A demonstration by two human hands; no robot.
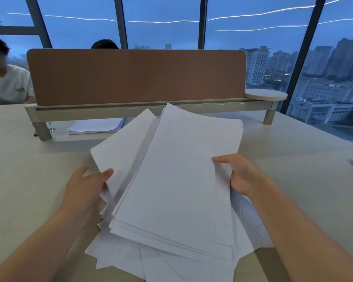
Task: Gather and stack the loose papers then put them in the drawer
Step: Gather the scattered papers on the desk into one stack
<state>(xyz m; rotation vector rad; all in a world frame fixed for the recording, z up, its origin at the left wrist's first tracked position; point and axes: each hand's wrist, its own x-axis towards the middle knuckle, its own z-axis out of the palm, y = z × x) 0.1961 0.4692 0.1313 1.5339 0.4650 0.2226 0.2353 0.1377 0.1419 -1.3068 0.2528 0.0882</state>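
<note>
A thick bundle of white papers (177, 176) is lifted and tilted over the desk in front of me. My right hand (238, 174) grips its right edge, thumb on top. My left hand (88, 184) holds the left side, thumb lying on a sheet that sticks out to the left (122, 149). Under the bundle, more loose white sheets (130, 255) lie scattered on the desk near its front edge. No drawer is in view.
A brown partition screen (135, 76) on a grey raised shelf (147, 108) crosses the desk's far side. Another small pile of papers (94, 126) lies under that shelf. Two people sit beyond the screen at the left. A round side shelf (266, 94) is at the right.
</note>
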